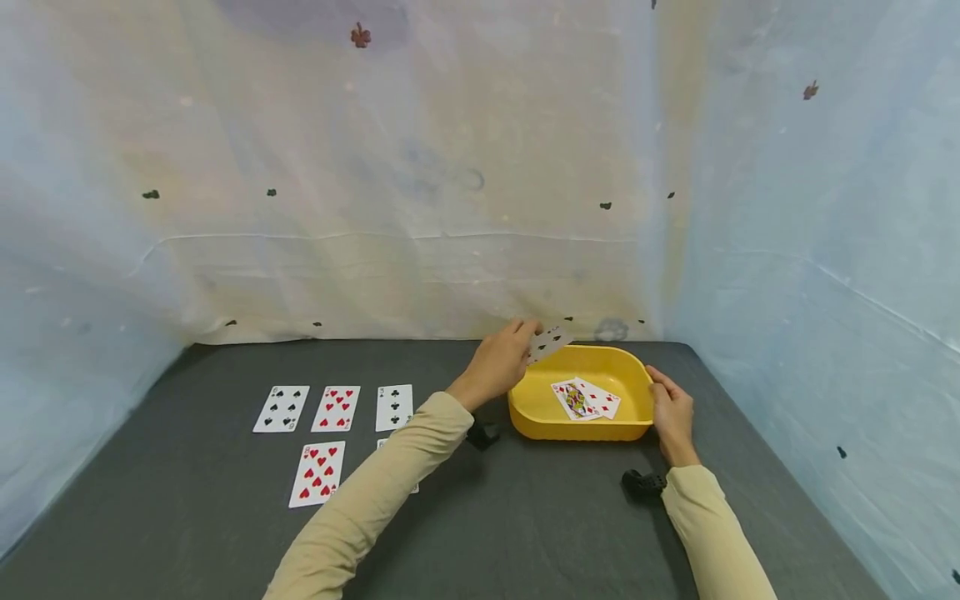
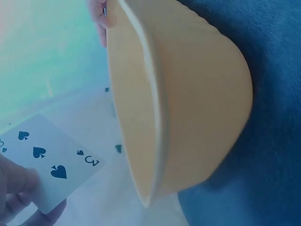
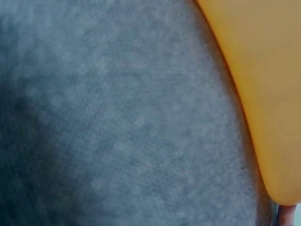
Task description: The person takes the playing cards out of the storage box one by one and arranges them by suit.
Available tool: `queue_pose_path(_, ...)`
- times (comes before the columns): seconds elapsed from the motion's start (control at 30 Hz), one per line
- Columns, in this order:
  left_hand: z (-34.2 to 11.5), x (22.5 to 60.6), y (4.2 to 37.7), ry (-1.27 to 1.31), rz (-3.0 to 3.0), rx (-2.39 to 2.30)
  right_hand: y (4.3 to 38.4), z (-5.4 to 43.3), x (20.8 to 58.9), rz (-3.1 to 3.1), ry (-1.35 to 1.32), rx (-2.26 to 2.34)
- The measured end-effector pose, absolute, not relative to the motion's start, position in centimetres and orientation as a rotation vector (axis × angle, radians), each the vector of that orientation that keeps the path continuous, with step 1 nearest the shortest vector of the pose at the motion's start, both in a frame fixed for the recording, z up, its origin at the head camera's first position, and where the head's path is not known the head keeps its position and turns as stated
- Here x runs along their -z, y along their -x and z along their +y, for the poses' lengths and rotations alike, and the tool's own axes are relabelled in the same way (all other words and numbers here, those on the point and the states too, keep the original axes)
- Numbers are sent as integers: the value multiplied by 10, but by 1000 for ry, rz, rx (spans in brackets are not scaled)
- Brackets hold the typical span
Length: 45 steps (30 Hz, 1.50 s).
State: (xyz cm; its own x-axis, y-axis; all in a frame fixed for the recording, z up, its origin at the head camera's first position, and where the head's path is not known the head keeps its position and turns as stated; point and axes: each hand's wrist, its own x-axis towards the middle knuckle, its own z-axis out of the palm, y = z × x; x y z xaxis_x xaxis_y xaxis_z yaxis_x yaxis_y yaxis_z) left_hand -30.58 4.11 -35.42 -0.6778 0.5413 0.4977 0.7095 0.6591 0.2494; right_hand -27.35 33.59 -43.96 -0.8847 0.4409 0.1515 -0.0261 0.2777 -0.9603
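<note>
My left hand (image 1: 497, 360) pinches a three of spades playing card (image 1: 550, 342) just above the left rim of a yellow plastic tub (image 1: 525, 427). In the left wrist view, the thumb and fingers hold the card (image 2: 59, 155) by one end, beside the tub's side wall (image 2: 202, 94). At the tub's right end, my right hand (image 1: 672, 414) grips the rim, thumb on top. Inside the tub lie a face card (image 1: 573, 400) and a red diamonds card (image 1: 604, 401), overlapping face up. Little of the right hand shows in its wrist view.
Face-up cards lie on the dark table to the left: a six of spades (image 1: 281, 409), a hearts card (image 1: 336, 408) and a clubs card (image 1: 394, 406) in the back row, an eight of hearts (image 1: 317, 474) in front. My left sleeve (image 1: 382, 500) mostly covers another card.
</note>
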Motion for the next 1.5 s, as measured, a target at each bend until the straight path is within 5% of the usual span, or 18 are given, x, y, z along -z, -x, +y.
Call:
queue_pose_path(0.57,-13,342,292,1010,-2352,1114,272,336,439,-2182,386,-1626)
queue_pose_path(1.5,-117,350,240,634,-2409,1635,275,335,441,-2175,397,-1632)
